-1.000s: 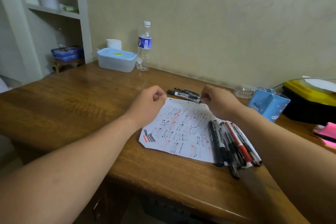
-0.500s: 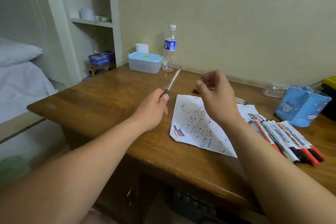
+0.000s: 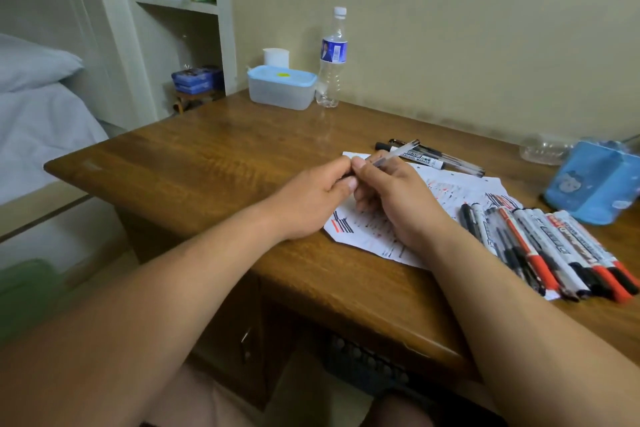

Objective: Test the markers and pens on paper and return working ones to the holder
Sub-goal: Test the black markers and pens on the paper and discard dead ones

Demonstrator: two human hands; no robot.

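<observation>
Holding the clear pen (image 3: 398,152) over the paper (image 3: 446,191): our right hand (image 3: 398,201) wraps the barrel, our left hand (image 3: 311,199) pinches the near end. Light, stiff, probably slick plastic, so we'd grip mid-barrel.

Dim, soft light; edges bowed, perhaps slightly blurred

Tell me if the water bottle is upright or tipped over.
Upright: the water bottle stands on its base beside the blue-lidded box, white cap uppermost.
</observation>
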